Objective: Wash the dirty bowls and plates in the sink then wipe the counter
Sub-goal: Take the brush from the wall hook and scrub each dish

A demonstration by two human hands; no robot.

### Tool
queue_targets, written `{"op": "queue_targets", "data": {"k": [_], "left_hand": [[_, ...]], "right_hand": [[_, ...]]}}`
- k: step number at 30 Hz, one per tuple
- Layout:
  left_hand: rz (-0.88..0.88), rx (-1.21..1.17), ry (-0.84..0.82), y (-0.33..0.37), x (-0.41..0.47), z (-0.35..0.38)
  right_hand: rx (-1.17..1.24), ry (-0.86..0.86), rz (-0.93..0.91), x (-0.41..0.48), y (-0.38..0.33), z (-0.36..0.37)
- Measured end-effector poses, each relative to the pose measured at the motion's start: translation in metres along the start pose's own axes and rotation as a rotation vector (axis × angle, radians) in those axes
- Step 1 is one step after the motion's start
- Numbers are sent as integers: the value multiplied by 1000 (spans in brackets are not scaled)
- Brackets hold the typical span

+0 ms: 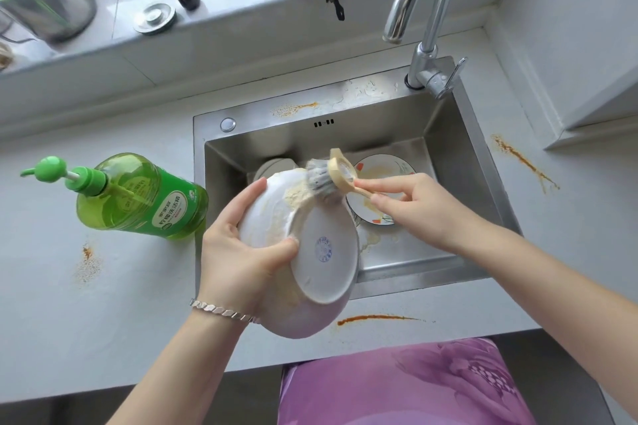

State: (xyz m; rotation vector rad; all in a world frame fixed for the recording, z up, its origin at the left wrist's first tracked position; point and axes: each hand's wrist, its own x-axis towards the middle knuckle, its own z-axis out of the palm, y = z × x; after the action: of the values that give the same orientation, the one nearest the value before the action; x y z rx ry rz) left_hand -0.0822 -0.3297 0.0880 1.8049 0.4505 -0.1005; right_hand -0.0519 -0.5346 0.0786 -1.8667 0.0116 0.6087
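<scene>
Counter (pixel 103 321): pale, with orange-brown stains (pixel 376 318) on several sides of the basin, not yet wiped. Green soap bottle (pixel 145 197) stands left of the sink.

Sink (pixel 414 279): steel. A soiled patterned plate (pixel 386 166) lies on its floor and a second bowl (pixel 272 166) sits at the back left. No water shows at the faucet (pixel 428 10).

Bowl in work (pixel 321 252): white, held over the sink's front-left corner, foot ring turned up toward the person, mouth facing away. Yellowish film covers the outer wall from the far side round to the near left.

Left hand (pixel 238 252): clamped on the bowl, thumb by the foot ring, fingers over the far-left rim.

Right hand (pixel 414 207): pinches the brush handle, forefinger laid along it.

Brush (pixel 324 179): handle runs leftward from that hand and the bristles touch the bowl's far outer wall.

Judgement: the unscrubbed film lies left of and nearer than the bristles, under the holding hand, so the bowl likely needs turning to bring it round.
</scene>
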Motion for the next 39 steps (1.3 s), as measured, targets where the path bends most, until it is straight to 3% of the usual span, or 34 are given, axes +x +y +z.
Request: {"op": "queue_targets", "data": {"k": [4, 8, 12, 19, 24, 29, 33, 37, 39], "left_hand": [[-43, -34, 7, 1, 2, 4], [-127, -140, 77, 2, 7, -1], [-149, -265, 265, 4, 19, -5], [-81, -385, 571, 17, 34, 3], [-92, -444, 596, 22, 37, 7], [-84, -457, 617, 28, 33, 16], [-124, -502, 643, 27, 33, 17], [-124, -517, 663, 27, 31, 22], [-124, -513, 668, 27, 32, 21]], "right_hand": [[-6, -34, -61, -1, -12, -2], [18, 22, 118, -1, 11, -11], [170, 48, 224, -13, 38, 1], [113, 19, -58, -49, 27, 62], [116, 242, -22, -27, 39, 57], [-90, 198, -252, -45, 35, 72], [-40, 367, -220, -33, 47, 65], [-336, 349, -400, -44, 35, 81], [-323, 373, -321, -40, 39, 75]]}}
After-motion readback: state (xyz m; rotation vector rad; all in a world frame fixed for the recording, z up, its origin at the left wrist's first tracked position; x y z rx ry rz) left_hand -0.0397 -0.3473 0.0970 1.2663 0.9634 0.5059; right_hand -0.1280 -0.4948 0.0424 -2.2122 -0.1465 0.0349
